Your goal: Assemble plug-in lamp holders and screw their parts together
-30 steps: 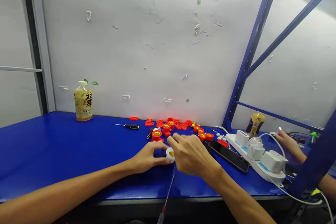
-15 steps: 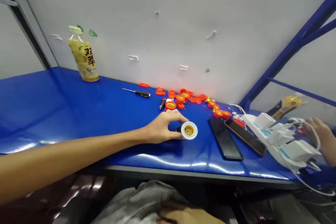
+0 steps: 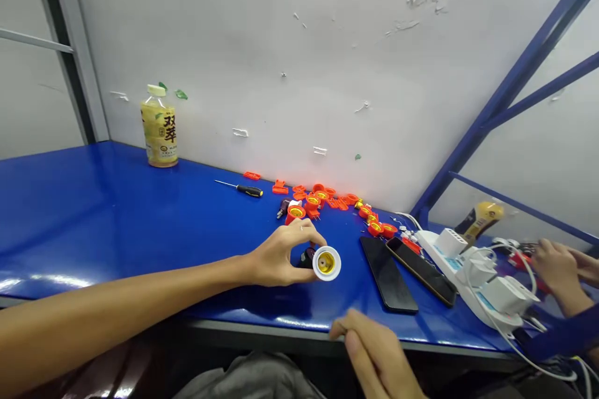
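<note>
White socket (image 3: 326, 263) with gold inside, red gold-lined holders (image 3: 296, 213), black-and-yellow screwdriver (image 3: 249, 191), blue tabletop (image 3: 140, 218)

A round socket (image 3: 327, 264) is sitting at the end of the left grip (image 3: 283, 255), its sides being pinched there. It is showing a broad white rim around a gold-coloured, hollow inside, its open mouth facing up and toward the viewer. A dark part (image 3: 307, 258) is showing behind the rim, within the curve of the grip.
</note>
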Demonstrator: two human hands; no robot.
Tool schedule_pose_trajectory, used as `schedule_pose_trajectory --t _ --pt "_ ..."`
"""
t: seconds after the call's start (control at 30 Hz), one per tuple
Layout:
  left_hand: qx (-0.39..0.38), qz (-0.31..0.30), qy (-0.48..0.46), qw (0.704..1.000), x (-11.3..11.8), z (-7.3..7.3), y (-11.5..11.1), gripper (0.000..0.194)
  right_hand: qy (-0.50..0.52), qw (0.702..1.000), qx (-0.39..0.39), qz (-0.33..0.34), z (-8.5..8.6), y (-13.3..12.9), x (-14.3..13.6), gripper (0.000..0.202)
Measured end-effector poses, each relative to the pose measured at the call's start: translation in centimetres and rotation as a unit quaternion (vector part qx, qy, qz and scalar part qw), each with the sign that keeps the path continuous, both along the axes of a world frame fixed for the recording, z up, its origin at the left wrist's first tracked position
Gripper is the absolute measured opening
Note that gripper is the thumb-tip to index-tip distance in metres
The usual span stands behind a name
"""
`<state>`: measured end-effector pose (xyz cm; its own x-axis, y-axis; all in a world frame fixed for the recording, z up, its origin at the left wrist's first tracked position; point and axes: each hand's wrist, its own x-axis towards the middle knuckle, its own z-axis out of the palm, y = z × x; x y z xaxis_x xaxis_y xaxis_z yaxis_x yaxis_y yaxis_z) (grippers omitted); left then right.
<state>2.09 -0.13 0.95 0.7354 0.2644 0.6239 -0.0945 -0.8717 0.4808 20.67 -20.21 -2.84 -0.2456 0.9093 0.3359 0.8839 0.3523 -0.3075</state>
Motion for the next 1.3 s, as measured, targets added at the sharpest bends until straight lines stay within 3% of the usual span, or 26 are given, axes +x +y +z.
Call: schedule_pose_trajectory --t 0.07,0.13,0.23,0.3,0.4,0.47,0.57,0.73,0.83,1.03,1.3 --pt "0.002 -0.004 -0.015 1.0 0.0 0.1 -0.1 0.025 -0.005 0.995 0.08 -0.052 3.2 0.7 1.0 0.033" --pt "0.004 -0.006 -0.024 1.0 0.0 0.1 -0.2 0.025 -0.064 0.994 0.071 -0.051 6.6 1.6 1.9 0.037" --pt "0.004 -0.004 -0.022 1.0 -0.1 0.1 -0.1 0.024 -0.132 0.99 -0.044 0.007 11.0 3.1 2.7 0.042" --pt "0.003 0.005 -0.025 1.0 -0.2 0.2 -0.1 0.023 -0.173 0.981 -0.089 0.003 12.9 4.1 2.7 0.035" --pt "-0.003 0.019 -0.031 0.999 -0.3 0.3 0.0 0.027 -0.213 0.975 -0.049 -0.031 14.5 5.0 2.5 0.031" --pt "-0.013 0.029 -0.031 0.999 -0.4 0.5 0.0 0.027 -0.236 0.971 -0.013 -0.024 15.2 5.2 2.2 0.034" --pt "-0.037 0.05 -0.036 0.997 -0.4 0.8 0.0 0.03 -0.238 0.971 -0.029 0.018 16.2 5.7 1.5 0.04" --pt "-0.02 0.05 -0.064 0.996 -0.6 0.6 0.8 0.029 -0.128 0.987 -0.093 0.018 18.0 7.1 0.3 0.026" --pt "-0.014 0.055 -0.071 0.996 -0.7 0.4 1.2 0.027 -0.063 0.995 -0.083 0.008 18.8 7.7 0.0 0.015" --pt "-0.033 0.059 -0.071 0.995 -0.8 0.7 1.0 0.026 -0.05 0.997 0.022 0.059 17.7 8.8 -1.2 0.014" --pt "-0.034 0.064 -0.073 0.995 -0.9 0.7 0.9 0.026 -0.048 0.993 0.044 0.1 16.2 9.8 -1.8 0.013"
